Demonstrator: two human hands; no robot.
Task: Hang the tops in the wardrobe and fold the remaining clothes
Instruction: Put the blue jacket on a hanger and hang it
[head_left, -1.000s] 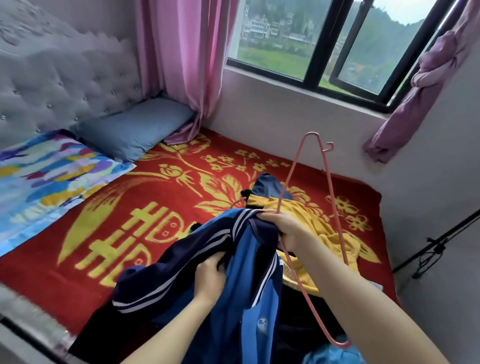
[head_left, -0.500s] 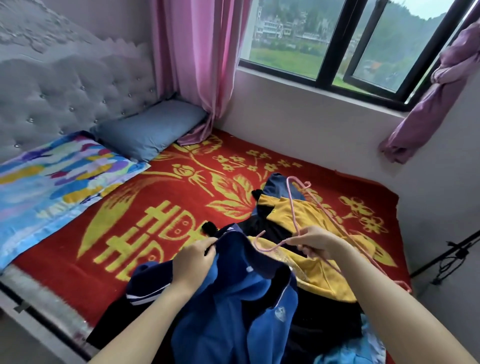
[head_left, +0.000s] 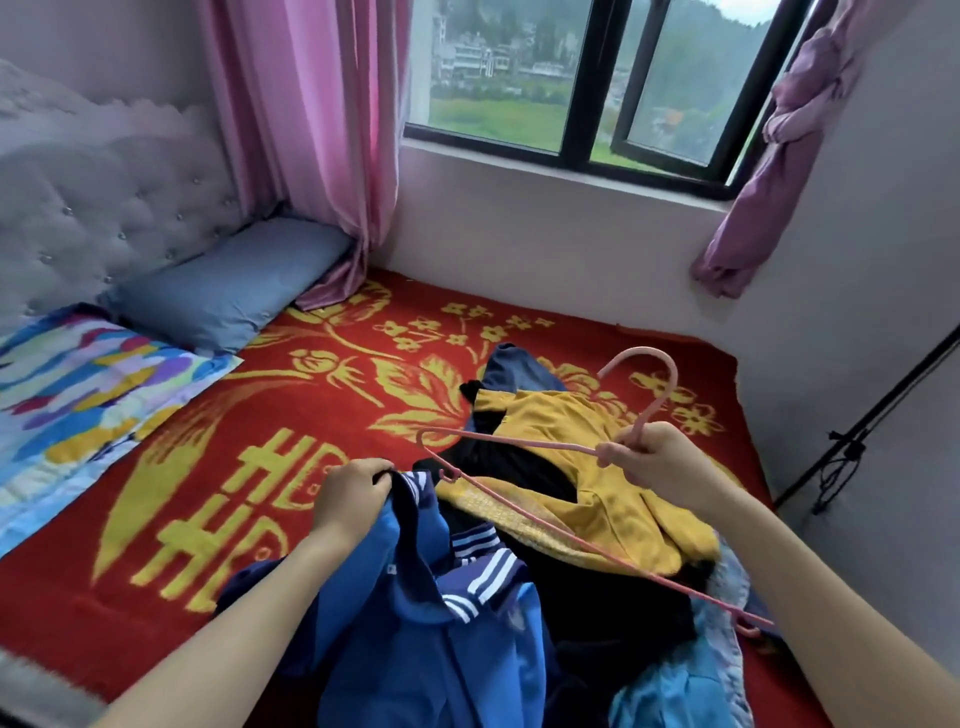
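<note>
A blue and navy track jacket (head_left: 415, 623) with white stripes lies in front of me on the bed. My left hand (head_left: 350, 496) grips its collar edge. My right hand (head_left: 654, 460) holds a pink plastic hanger (head_left: 524, 509) by the neck below its hook, level over the clothes pile. Under the hanger lie a yellow top (head_left: 582, 467), a black garment (head_left: 613, 608) and a light blue garment (head_left: 691, 686). A dark blue piece (head_left: 511, 366) sticks out behind the yellow top.
The bed has a red and yellow blanket (head_left: 249, 467). A grey-blue pillow (head_left: 228, 286) and a multicoloured quilt (head_left: 78, 384) lie at the left by a tufted headboard (head_left: 93, 218). Pink curtain (head_left: 311, 145), window (head_left: 597, 83) and wall stand behind. A black stand (head_left: 857, 431) leans at right.
The right hand swung the hanger down from upright to lying level over the pile, hook now pointing away. The left hand shifted up the jacket to its collar edge.
</note>
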